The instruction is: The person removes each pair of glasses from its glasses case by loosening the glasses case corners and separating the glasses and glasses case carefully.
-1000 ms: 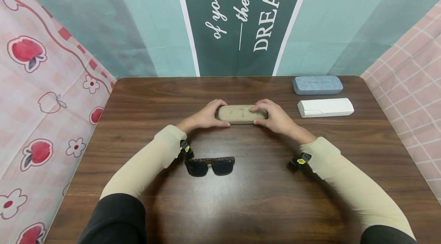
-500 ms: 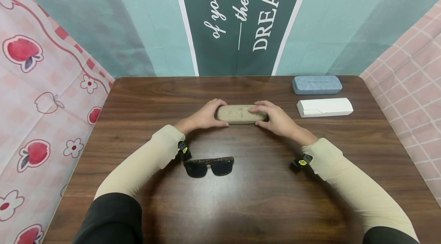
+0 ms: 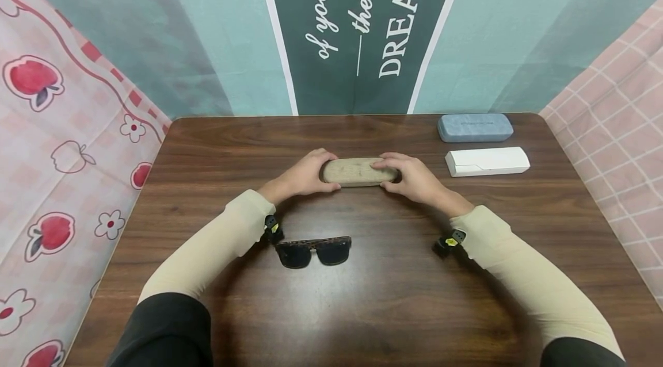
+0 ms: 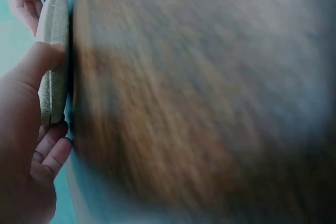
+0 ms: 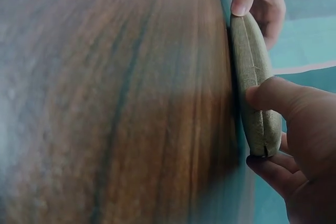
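Observation:
A beige cloth-covered glasses case (image 3: 352,172) lies closed on the wooden table, long side facing me. My left hand (image 3: 307,174) grips its left end, thumb along the near side and fingers behind. At the other end my right hand (image 3: 414,178) holds it, thumb on the near side and a fingertip on the lid. In the left wrist view, a seam runs along the side of the case (image 4: 54,85), with the thumb pressed near it. The right wrist view shows the right thumb on the seam of the case (image 5: 251,56). Dark sunglasses (image 3: 313,252) lie folded nearer to me.
A blue glasses case (image 3: 475,128) stands at the table's back right corner. Just in front of it sits a white case (image 3: 488,161). A teal cloth backdrop (image 3: 207,39) rises behind the table (image 3: 383,309), with patterned cloths at both sides.
Both hands and the beige case have shifted very slightly left; the grip looks the same. The sunglasses and the other two cases stay in place, with a small drift of the view.

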Demonstrator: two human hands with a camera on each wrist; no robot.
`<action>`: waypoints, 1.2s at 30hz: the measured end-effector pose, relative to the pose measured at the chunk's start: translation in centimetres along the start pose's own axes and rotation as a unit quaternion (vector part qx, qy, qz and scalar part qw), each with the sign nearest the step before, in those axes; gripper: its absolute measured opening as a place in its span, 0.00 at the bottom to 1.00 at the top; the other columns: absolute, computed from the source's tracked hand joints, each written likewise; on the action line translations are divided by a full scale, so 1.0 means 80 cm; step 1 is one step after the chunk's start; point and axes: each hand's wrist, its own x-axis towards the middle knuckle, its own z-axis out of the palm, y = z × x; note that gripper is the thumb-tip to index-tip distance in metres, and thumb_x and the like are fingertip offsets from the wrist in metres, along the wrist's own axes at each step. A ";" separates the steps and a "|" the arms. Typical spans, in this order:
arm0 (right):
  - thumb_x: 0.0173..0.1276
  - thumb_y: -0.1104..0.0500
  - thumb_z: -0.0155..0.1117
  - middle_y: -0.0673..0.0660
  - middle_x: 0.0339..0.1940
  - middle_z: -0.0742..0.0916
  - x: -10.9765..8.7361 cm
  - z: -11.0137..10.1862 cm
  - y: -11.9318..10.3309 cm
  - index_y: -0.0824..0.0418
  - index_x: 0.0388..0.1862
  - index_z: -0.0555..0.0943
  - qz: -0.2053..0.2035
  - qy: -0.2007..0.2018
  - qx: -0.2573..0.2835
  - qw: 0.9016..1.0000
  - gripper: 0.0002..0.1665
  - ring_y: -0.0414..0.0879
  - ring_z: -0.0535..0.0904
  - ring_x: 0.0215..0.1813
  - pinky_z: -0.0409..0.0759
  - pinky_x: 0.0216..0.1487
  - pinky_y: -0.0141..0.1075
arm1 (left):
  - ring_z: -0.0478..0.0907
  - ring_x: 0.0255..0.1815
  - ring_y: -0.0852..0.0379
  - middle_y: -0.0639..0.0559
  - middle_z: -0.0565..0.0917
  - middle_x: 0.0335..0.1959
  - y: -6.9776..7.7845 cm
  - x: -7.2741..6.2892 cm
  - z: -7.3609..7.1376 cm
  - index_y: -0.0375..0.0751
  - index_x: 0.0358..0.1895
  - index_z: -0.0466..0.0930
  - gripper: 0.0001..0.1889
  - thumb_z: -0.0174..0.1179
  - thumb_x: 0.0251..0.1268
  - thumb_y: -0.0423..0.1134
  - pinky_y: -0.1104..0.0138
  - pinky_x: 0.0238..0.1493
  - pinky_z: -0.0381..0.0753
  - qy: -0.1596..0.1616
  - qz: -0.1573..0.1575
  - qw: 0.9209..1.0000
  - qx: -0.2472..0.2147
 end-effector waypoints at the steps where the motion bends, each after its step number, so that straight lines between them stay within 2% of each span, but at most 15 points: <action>1: 0.61 0.63 0.75 0.67 0.65 0.81 0.000 0.001 0.000 0.58 0.60 0.85 -0.001 0.002 -0.006 1.000 0.26 0.63 0.78 0.64 0.76 0.61 0.56 | 0.74 0.57 0.51 0.45 0.79 0.56 -0.001 0.000 0.000 0.34 0.63 0.76 0.35 0.74 0.57 0.51 0.60 0.61 0.74 0.001 0.003 1.000 0.007; 6: 0.60 0.61 0.74 0.66 0.64 0.82 0.002 0.003 0.000 0.58 0.59 0.85 -0.008 0.006 -0.023 1.000 0.25 0.63 0.80 0.62 0.78 0.59 0.56 | 0.75 0.54 0.53 0.48 0.80 0.52 -0.005 0.000 -0.001 0.35 0.62 0.78 0.34 0.73 0.56 0.53 0.62 0.59 0.75 0.006 0.023 0.999 0.042; 11: 0.62 0.61 0.75 0.65 0.66 0.81 0.005 0.003 -0.002 0.57 0.61 0.85 -0.005 0.004 -0.014 1.000 0.26 0.62 0.78 0.65 0.77 0.61 0.56 | 0.75 0.53 0.53 0.48 0.80 0.52 -0.008 -0.001 -0.004 0.35 0.62 0.78 0.34 0.73 0.56 0.53 0.61 0.58 0.76 0.007 0.018 0.999 0.044; 16: 0.64 0.62 0.74 0.66 0.70 0.78 0.010 0.003 -0.001 0.57 0.63 0.83 0.002 0.004 0.002 1.000 0.27 0.62 0.74 0.69 0.74 0.65 0.56 | 0.75 0.54 0.52 0.46 0.78 0.54 -0.010 -0.001 -0.007 0.35 0.64 0.76 0.35 0.72 0.58 0.51 0.60 0.59 0.76 0.010 0.001 1.000 0.021; 24: 0.63 0.64 0.75 0.67 0.68 0.79 0.026 -0.002 -0.001 0.59 0.62 0.83 -0.009 0.033 0.030 0.999 0.27 0.62 0.74 0.70 0.75 0.63 0.55 | 0.74 0.55 0.49 0.44 0.78 0.55 -0.018 -0.002 -0.018 0.35 0.69 0.73 0.35 0.72 0.61 0.47 0.56 0.60 0.75 0.044 -0.008 0.998 -0.041; 30: 0.62 0.64 0.76 0.67 0.68 0.79 0.038 0.002 -0.005 0.61 0.62 0.83 -0.005 0.045 0.051 0.998 0.27 0.61 0.73 0.70 0.71 0.68 0.54 | 0.75 0.57 0.46 0.41 0.78 0.56 -0.024 -0.007 -0.028 0.33 0.69 0.73 0.36 0.73 0.60 0.46 0.54 0.62 0.74 0.057 -0.004 0.997 -0.046; 36: 0.62 0.64 0.76 0.66 0.68 0.79 0.056 0.007 -0.009 0.61 0.66 0.81 0.003 0.043 0.058 0.997 0.31 0.59 0.72 0.72 0.67 0.72 0.51 | 0.75 0.59 0.45 0.40 0.78 0.58 -0.033 -0.013 -0.038 0.33 0.70 0.72 0.37 0.73 0.60 0.46 0.52 0.62 0.74 0.063 -0.025 0.997 -0.046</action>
